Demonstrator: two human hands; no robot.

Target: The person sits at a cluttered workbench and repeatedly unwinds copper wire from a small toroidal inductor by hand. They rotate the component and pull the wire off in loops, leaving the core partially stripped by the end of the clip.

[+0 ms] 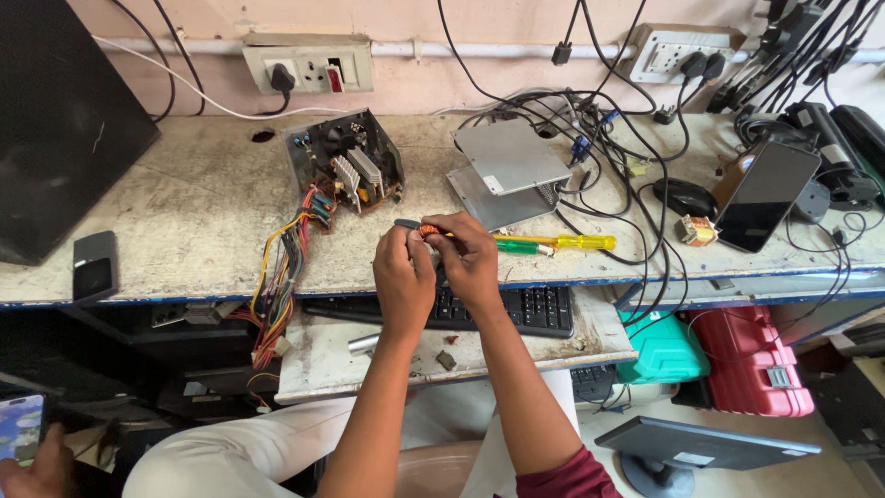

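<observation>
Left hand [403, 277] and right hand [472, 263]: fingers pinched together on a small orange part [428, 230], held above the keyboard [535, 309]. Beyond: yellow and green screwdrivers [553, 243], open power supply box [346, 161], wall socket [309, 65].

Two screwdrivers [553, 243], two wall sockets [309, 65], one keyboard [516, 309], two phones [767, 195].

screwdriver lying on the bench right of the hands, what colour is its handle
The screwdriver has a clear yellow handle with a green section, seen in the head view.
</observation>
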